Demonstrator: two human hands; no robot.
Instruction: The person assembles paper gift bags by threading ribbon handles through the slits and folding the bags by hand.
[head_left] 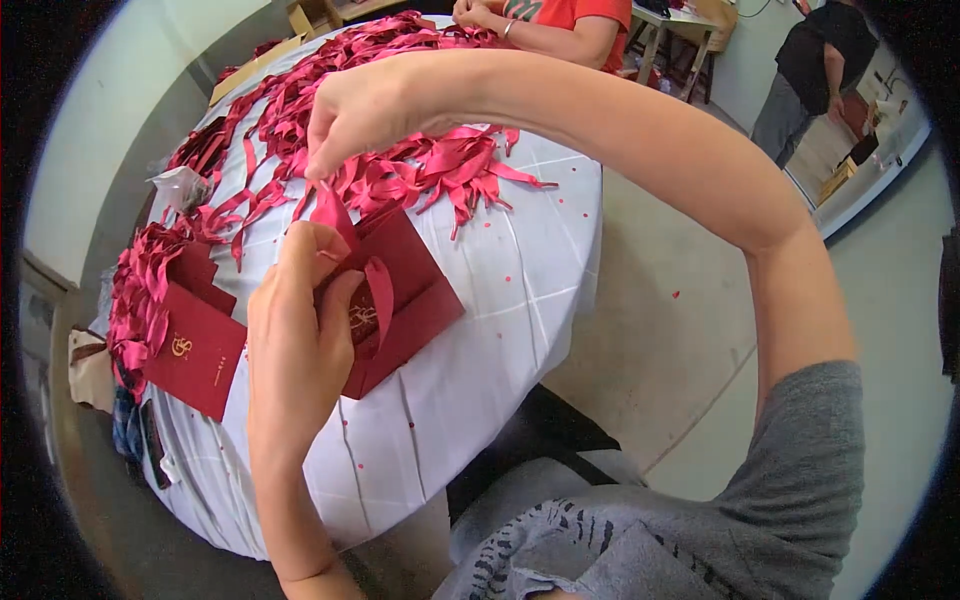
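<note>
A dark red paper gift bag [425, 305] with gold print lies tilted over the table in front of me. My left hand [300, 330] is closed on its upper edge, thumb on the near face and fingertips by the opening. From that face loops a pink-red ribbon handle [380, 295]. My right hand [362, 105] is above and beyond the bag, its fingers pinched on the upper end of a second ribbon [331, 212]. That ribbon runs down to the bag's opening beside my left fingertips. Where it enters the bag is hidden.
A large heap of loose ribbons [290, 110] covers the far part of the white-clothed table [540, 260]. Finished-looking red bags [195, 350] with ribbons are stacked at left, near a clear plastic packet [182, 187]. Another person [565, 30] works across the table; a second person [815, 70] stands at right.
</note>
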